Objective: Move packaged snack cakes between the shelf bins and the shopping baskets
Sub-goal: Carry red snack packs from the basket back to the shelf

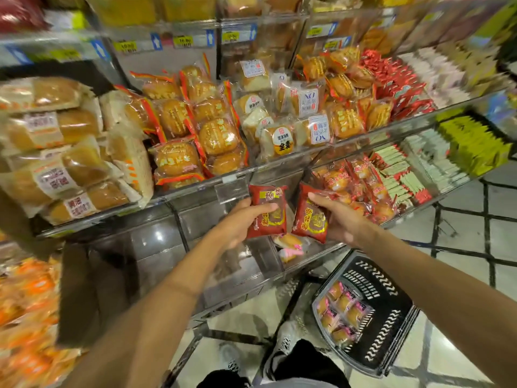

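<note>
My left hand (242,222) grips a red packaged snack cake (269,217) with yellow lettering, thumb across its front. Beside it my right hand (340,218) holds a second red packaged cake (309,219) of the same kind. Both packs hang in front of a clear shelf bin (260,264) on the lower tier, which holds a few pink-and-white wrapped cakes (291,247). A black shopping basket (389,326) stands on the floor at lower right with several pink-wrapped cakes (342,315) inside.
The upper tier bins hold round orange-wrapped cakes (195,127), white-labelled bread packs (282,119) and long loaves (56,152). Right of my hands is a bin of red-wrapped buns (358,186). My shoes (285,340) stand on the tiled floor below.
</note>
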